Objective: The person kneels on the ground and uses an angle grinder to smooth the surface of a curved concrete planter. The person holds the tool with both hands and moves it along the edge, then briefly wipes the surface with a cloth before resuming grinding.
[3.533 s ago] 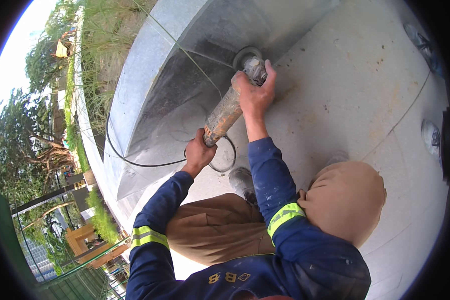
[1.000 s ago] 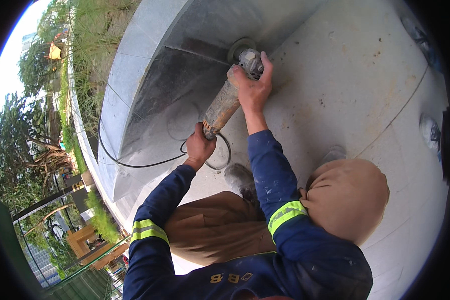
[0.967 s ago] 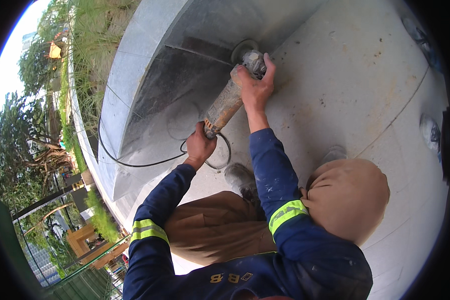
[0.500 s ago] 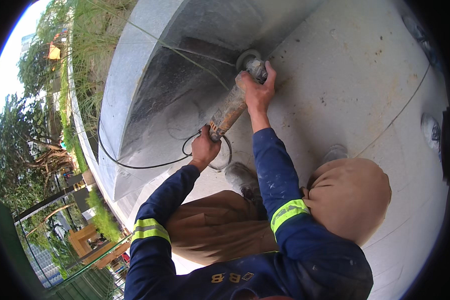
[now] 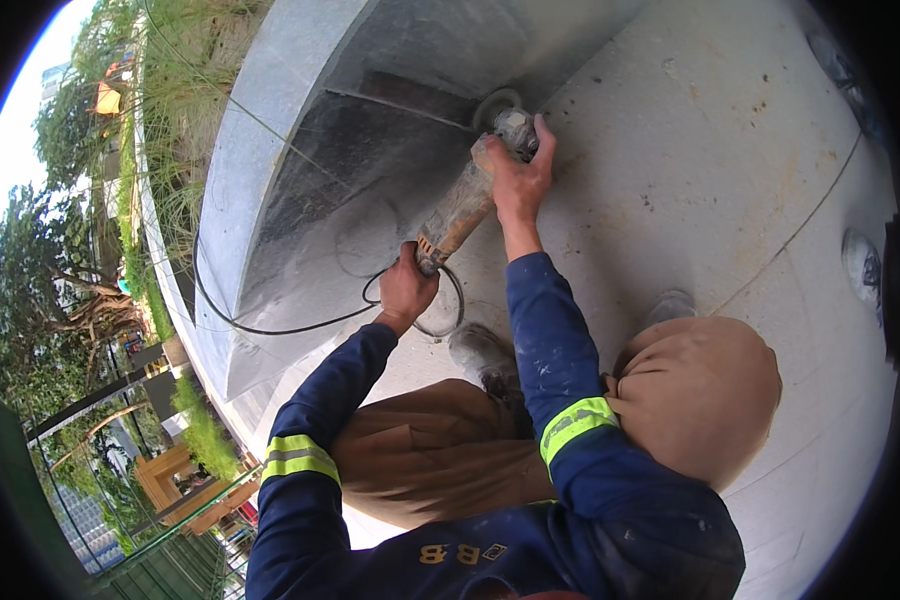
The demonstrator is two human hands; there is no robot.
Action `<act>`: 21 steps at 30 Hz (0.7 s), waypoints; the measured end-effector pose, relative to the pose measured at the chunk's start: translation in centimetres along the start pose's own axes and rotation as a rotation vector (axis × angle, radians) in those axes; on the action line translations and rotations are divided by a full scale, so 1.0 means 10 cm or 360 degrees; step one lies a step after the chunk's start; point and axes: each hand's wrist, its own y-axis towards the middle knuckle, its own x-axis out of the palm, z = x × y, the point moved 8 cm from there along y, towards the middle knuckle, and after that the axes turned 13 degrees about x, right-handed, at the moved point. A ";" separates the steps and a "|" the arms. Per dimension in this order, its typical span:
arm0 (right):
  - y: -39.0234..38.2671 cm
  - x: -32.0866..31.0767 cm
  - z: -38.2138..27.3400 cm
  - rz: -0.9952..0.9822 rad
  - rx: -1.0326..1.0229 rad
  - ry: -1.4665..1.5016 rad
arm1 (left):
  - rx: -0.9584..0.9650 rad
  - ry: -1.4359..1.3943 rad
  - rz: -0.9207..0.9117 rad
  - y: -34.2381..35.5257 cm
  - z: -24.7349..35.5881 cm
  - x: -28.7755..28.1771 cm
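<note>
A dusty orange and grey angle grinder (image 5: 460, 212) is held in both of my hands. My left hand (image 5: 408, 290) closes around its rear end, where the black power cord (image 5: 300, 331) comes out. My right hand (image 5: 518, 183) grips the front body just behind the gear head, with the thumb and fingers around it. The round grinding disc (image 5: 494, 104) stands at the low part of the grey wall (image 5: 370, 140), close to where it meets the floor. Whether the disc touches the wall I cannot tell.
The cord loops on the concrete floor (image 5: 690, 160) by my boot (image 5: 480, 350) and runs up over the wall's edge. Long grass (image 5: 195, 110) hangs over the wall top. Other shoes (image 5: 860, 265) show at the far right. A wooden structure (image 5: 175, 480) stands lower left.
The grinder and both hands have shifted very slightly. The disc now sits a little higher in the view, and the grass stalk across the wall has swung left.
</note>
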 end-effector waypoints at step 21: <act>-0.11 0.03 -0.10 0.0050 0.0005 0.0022 | 0.0009 -0.0094 0.0084 -0.06 0.01 -0.16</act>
